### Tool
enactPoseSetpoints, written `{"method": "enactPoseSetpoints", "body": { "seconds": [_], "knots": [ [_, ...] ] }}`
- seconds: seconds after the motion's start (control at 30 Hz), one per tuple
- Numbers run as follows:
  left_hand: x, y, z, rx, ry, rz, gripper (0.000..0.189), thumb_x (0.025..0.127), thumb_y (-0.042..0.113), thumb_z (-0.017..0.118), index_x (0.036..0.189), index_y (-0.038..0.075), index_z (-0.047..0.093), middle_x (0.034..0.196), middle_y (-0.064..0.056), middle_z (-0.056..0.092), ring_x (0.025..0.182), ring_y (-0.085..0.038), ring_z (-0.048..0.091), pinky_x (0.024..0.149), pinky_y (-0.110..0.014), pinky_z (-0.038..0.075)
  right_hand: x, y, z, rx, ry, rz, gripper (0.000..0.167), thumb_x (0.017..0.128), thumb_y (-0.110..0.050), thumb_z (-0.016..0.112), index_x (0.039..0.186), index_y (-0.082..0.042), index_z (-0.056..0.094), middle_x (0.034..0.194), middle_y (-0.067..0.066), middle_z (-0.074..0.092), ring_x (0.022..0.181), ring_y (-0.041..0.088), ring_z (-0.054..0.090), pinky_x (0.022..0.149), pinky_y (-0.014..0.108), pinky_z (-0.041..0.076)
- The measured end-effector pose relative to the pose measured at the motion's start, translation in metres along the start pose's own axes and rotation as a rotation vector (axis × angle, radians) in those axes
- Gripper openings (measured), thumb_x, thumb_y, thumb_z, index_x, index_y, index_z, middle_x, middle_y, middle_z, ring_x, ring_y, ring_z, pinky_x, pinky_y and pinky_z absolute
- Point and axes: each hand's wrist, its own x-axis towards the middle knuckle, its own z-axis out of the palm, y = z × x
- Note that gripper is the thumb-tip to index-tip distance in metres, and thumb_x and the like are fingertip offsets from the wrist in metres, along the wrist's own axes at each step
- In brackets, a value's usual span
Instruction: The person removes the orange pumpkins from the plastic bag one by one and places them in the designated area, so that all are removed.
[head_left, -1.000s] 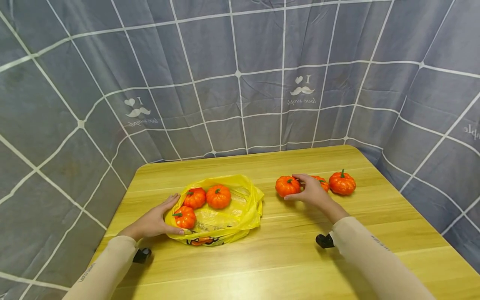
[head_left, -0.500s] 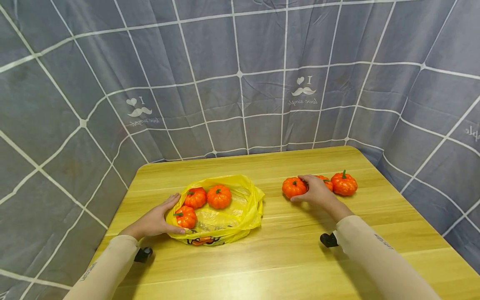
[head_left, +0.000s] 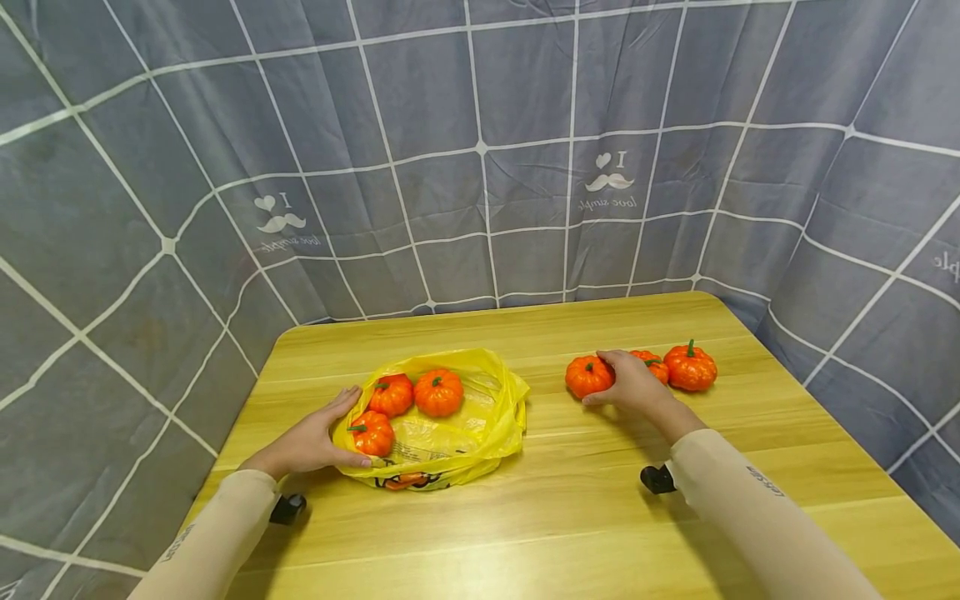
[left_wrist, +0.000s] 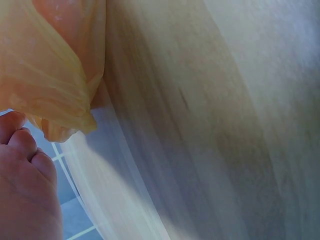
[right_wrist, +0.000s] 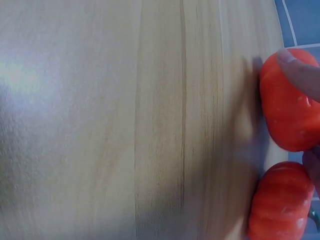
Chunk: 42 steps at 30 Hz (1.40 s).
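Note:
My left hand (head_left: 307,442) holds the left side of an open yellow plastic bag (head_left: 491,442), thumb over the near rim and fingers along the far side. Three small orange pumpkins lie inside: one at the back left (head_left: 391,397), one at the back middle (head_left: 442,397) and one at the front left (head_left: 375,437). Right of the bag, my right hand (head_left: 632,386) grips another small pumpkin (head_left: 587,378) between thumb and fingers. Just behind that hand sit a partly hidden pumpkin (head_left: 654,365) and a larger-looking one (head_left: 691,369), its green stem upright.
The wooden table (head_left: 525,517) has rounded far corners. A grey-blue curtain (head_left: 525,192) with white grid lines hangs behind it and along both sides. Black wrist devices show under the left sleeve (head_left: 217,525) and the right sleeve (head_left: 750,500).
My right hand has shifted slightly to the right with its pumpkin, toward the two beside it, and then stayed nearly still. My left hand and the bag have kept their place.

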Motion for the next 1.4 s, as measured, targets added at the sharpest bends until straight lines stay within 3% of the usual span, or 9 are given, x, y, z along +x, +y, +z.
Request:
{"method": "enactPoseSetpoints", "body": {
  "seconds": [0.57,0.8,1.4],
  "knots": [
    [0.005,0.005,0.003,-0.013,-0.007,0.009,0.125,0.069,0.05,0.09,0.16,0.002,0.02,0.165,-0.023,0.014,0.15,-0.044,0.009,0.114,-0.067,0.014,0.01,-0.012,-0.006,0.022,0.052,-0.048,0.097,0.074,-0.031,0.092,0.146,0.01,0.043,0.147,0.034,0.042,0.136,0.051,0.037,0.112,0.061,0.029],
    [0.009,0.007,0.005,-0.014,-0.009,0.019,0.124,0.069,0.05,0.09,0.16,0.002,0.02,0.165,-0.023,0.014,0.15,-0.044,0.01,0.114,-0.067,0.015,0.013,-0.033,-0.005,0.059,0.084,-0.113,0.092,0.073,-0.036,0.092,0.146,0.002,0.05,0.147,0.026,0.047,0.137,0.045,0.04,0.111,0.059,0.033],
    [0.011,0.012,0.008,-0.03,-0.019,0.027,0.124,0.07,0.048,0.091,0.16,0.002,0.019,0.165,-0.021,0.014,0.15,-0.045,0.009,0.114,-0.067,0.014,0.036,-0.094,0.034,0.144,-0.037,-0.225,0.095,0.071,-0.045,0.091,0.148,-0.005,0.051,0.15,0.016,0.049,0.139,0.038,0.042,0.112,0.053,0.034]
  ]
}}
